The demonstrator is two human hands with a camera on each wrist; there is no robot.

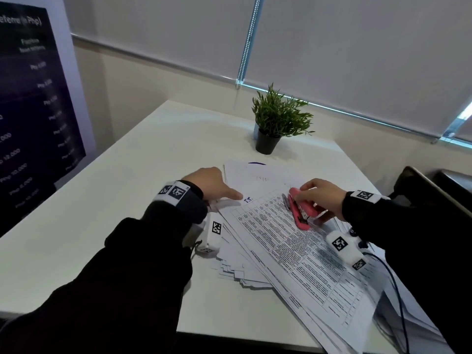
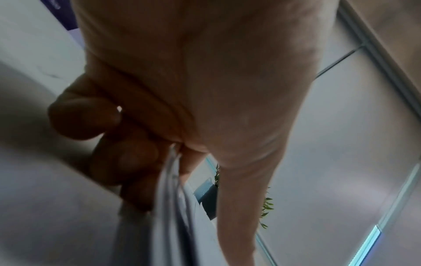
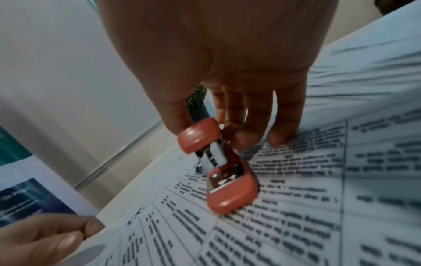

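Note:
A fanned stack of printed papers lies on the white table. My left hand grips the stack's far left corner, thumb on top of the sheets. In the left wrist view its fingers curl under the paper edge. My right hand pinches a coral-pink stapler between thumb and fingers. In the right wrist view the stapler gapes open, its lower end resting on the top sheet. The left hand's thumb shows at the bottom left of that view.
A small green plant in a black pot stands beyond the papers. A dark poster stands left of the table. A dark chair is at the right. A blue cable runs from my right wrist over the papers.

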